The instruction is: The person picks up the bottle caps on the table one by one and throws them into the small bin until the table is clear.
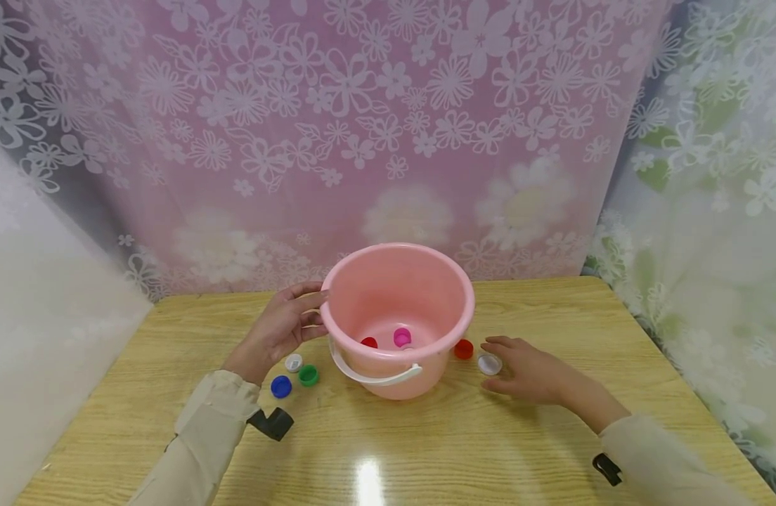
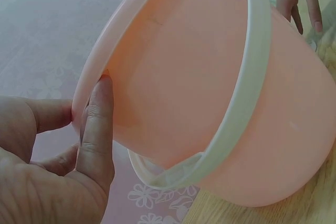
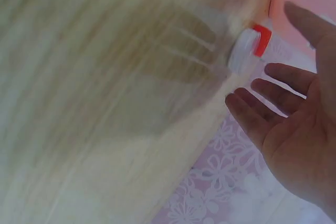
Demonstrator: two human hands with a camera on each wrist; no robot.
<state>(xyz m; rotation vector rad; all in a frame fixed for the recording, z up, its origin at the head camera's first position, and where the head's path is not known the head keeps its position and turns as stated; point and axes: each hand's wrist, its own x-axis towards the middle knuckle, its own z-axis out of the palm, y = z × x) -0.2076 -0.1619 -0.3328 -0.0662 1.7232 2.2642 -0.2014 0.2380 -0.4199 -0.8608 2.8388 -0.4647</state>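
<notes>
A pink bucket stands on the table, its white handle hanging down the near side. My left hand pinches the bucket's left rim; in the left wrist view the hand has fingers on both sides of the pink rim. Red and magenta caps lie inside the bucket, with a pale one partly hidden by the rim. My right hand, fingers spread, is beside a white cap; the right wrist view shows the hand near the white cap, holding nothing.
A red cap lies between the bucket and the white cap. Left of the bucket are a white cap, a green cap and a blue cap. Behind the wooden table hangs a pink floral curtain.
</notes>
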